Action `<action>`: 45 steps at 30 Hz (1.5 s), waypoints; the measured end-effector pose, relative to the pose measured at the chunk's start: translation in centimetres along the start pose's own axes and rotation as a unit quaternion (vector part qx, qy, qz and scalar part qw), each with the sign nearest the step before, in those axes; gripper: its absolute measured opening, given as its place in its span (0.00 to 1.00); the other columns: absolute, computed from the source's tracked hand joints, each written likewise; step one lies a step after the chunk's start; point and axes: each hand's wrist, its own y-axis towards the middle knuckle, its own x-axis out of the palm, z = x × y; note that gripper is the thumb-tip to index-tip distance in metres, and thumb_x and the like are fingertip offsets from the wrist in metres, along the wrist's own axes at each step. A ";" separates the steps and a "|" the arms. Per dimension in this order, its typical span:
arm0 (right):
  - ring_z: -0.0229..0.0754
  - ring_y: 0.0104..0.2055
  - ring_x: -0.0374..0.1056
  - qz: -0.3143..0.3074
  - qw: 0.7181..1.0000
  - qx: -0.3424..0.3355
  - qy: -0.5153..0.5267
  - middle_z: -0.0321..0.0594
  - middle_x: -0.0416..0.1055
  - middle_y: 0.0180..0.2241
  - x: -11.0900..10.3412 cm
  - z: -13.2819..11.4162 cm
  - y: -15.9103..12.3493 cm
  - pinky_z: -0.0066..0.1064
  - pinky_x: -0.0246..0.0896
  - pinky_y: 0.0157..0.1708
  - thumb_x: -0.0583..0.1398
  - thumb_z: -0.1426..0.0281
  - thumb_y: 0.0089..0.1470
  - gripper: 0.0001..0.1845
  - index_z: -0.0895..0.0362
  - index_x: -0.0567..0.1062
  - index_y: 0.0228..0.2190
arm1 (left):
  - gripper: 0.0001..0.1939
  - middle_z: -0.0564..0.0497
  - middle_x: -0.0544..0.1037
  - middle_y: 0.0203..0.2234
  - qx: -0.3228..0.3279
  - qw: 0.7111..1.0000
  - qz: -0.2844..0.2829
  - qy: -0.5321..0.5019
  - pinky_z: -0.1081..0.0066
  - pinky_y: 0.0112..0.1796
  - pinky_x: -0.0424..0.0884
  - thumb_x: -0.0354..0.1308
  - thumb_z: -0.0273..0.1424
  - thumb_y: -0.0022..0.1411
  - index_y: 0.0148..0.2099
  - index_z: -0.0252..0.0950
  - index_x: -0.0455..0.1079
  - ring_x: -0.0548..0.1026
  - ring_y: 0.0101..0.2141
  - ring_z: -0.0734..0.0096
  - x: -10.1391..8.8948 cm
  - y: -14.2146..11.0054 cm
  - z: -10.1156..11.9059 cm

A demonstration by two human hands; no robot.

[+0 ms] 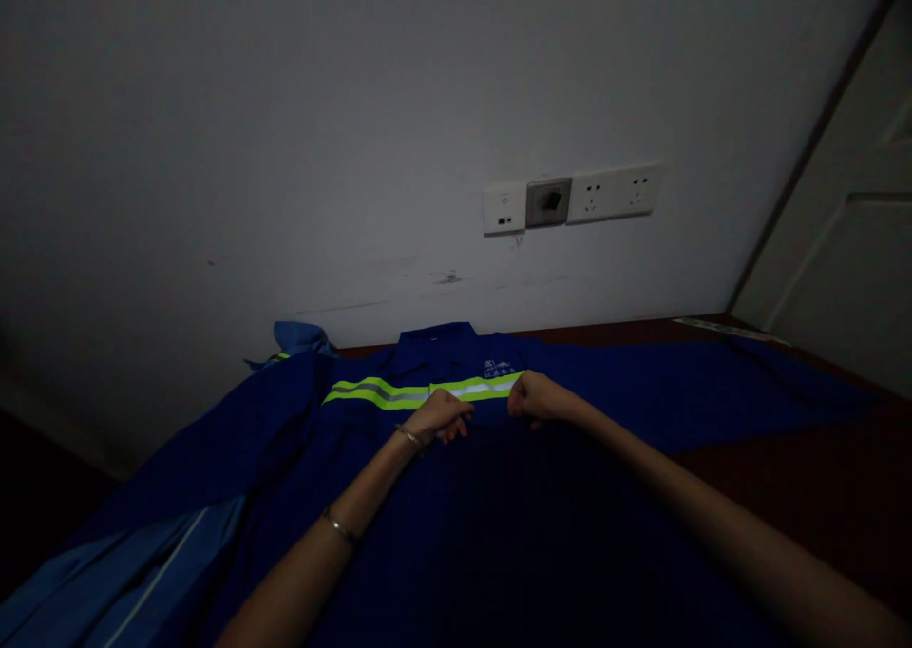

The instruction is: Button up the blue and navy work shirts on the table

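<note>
A dark blue work jacket lies spread out with its collar toward the wall and its sleeves out to both sides. A yellow-green reflective band with a silver stripe crosses its chest, and a small white print sits above the band on the right. My left hand is closed at the front of the jacket, just under the band's middle, its fingertips pinching the cloth. At the band's right end, my right hand is also closed on the jacket's cloth. Deep shadow hides the lower jacket.
Lighter blue clothing with a white line lies at the lower left, and another light blue piece is bunched by the wall. Sockets are set in the wall behind. A pale door stands at right, above the dark red surface.
</note>
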 end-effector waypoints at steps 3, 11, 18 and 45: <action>0.31 0.20 0.63 -0.015 0.999 0.001 0.034 0.34 0.67 0.18 -0.2 0.3 0.2 0.20 0.63 0.17 0.56 0.82 0.37 0.07 0.63 0.73 0.21 | 0.13 0.56 0.68 0.10 0.006 0.999 -0.016 -0.046 0.80 0.11 0.55 0.54 0.35 0.53 0.23 0.31 0.65 0.58 0.08 0.83 0.0 0.1 -0.4; 0.31 0.19 0.62 -0.003 0.999 0.009 0.050 0.35 0.66 0.18 0.0 0.2 0.1 0.21 0.63 0.16 0.59 0.77 0.38 0.02 0.63 0.73 0.21 | 0.20 0.56 0.63 0.07 0.025 0.999 0.037 -0.022 0.78 0.12 0.55 0.56 0.37 0.52 0.15 0.32 0.58 0.59 0.08 0.81 1.2 0.0 -0.2; 0.31 0.19 0.64 0.000 0.999 0.015 0.040 0.35 0.67 0.18 0.1 0.1 0.1 0.20 0.63 0.15 0.59 0.79 0.37 0.03 0.63 0.73 0.20 | 0.15 0.57 0.62 0.08 0.017 0.998 0.032 -0.041 0.79 0.12 0.56 0.54 0.31 0.52 0.16 0.32 0.59 0.60 0.09 0.81 1.0 -0.2 -0.2; 0.36 0.20 0.68 0.077 0.988 -0.074 -0.108 0.41 0.72 0.22 0.1 -1.8 -1.7 0.20 0.56 0.17 0.56 0.78 0.37 0.06 0.62 0.73 0.21 | 0.13 0.59 0.62 0.09 0.088 0.975 0.026 -0.203 0.80 0.14 0.57 0.57 0.31 0.49 0.18 0.32 0.60 0.58 0.10 0.85 0.8 -1.7 2.1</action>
